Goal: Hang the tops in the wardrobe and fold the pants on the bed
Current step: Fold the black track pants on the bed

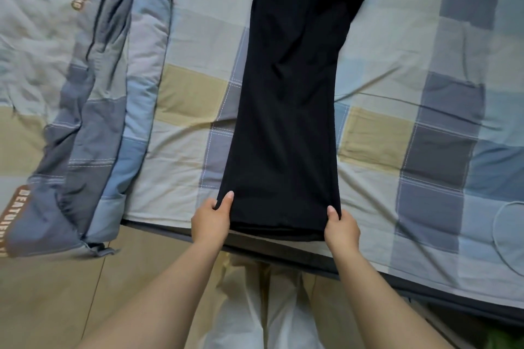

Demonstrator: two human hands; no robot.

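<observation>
A pair of black pants (292, 99) lies lengthwise on the checked bed sheet (425, 65), legs stacked one on the other, hems toward me at the bed's near edge. My left hand (211, 219) pinches the left corner of the hem, thumb on top of the fabric. At the right corner, my right hand (340, 225) pinches the hem the same way. The upper part of the pants runs out of view at the top.
A folded quilt (93, 93) in blue, grey and beige lies on the bed's left side and overhangs the edge. The dark bed edge (368, 275) crosses in front of me. Tiled floor (56, 306) and my light trousers (266, 306) show below.
</observation>
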